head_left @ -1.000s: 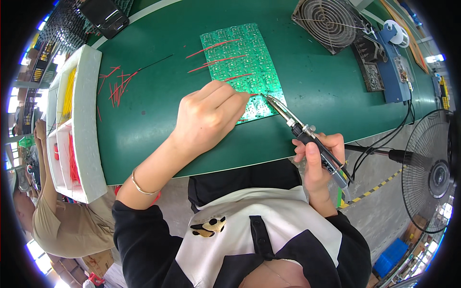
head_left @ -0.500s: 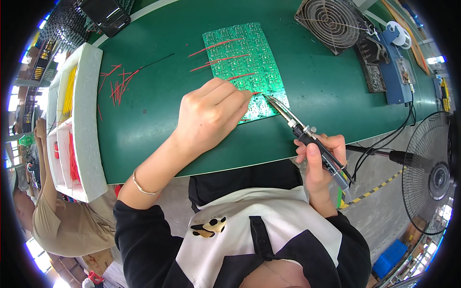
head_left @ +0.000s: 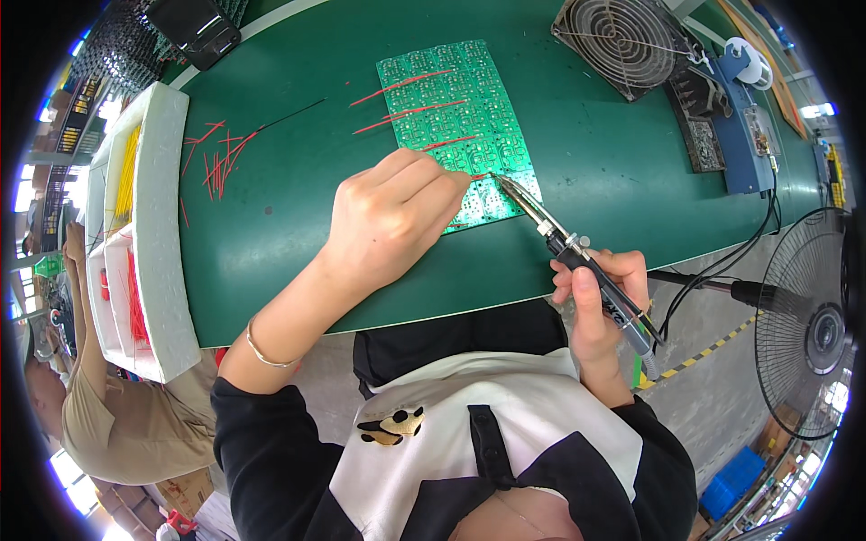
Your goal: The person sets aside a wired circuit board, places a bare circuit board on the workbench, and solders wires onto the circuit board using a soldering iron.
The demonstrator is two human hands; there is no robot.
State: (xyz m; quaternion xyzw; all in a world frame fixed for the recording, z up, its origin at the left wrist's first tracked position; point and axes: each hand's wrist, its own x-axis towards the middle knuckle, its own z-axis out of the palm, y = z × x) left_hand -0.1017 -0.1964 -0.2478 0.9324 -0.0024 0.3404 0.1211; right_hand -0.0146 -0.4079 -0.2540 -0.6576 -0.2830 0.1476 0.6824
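A green circuit board panel lies on the green table, with several red wires stretching off its left side. My left hand is closed over the panel's lower left part, pinching a short red wire whose end sticks out past the fingertips. My right hand grips a soldering iron with a black handle and a metal guide tube. The iron's tip touches or nearly touches the board at the wire's end; the exact contact is too small to make out.
Loose red wires and one black wire lie left on the table. A white foam box there holds yellow and red wires. A square fan and a blue device with a white spool stand far right. Another person sits at left.
Both hands keep nearly the same pose. The iron's tip has shifted very slightly left and up with the small drift of the whole picture.
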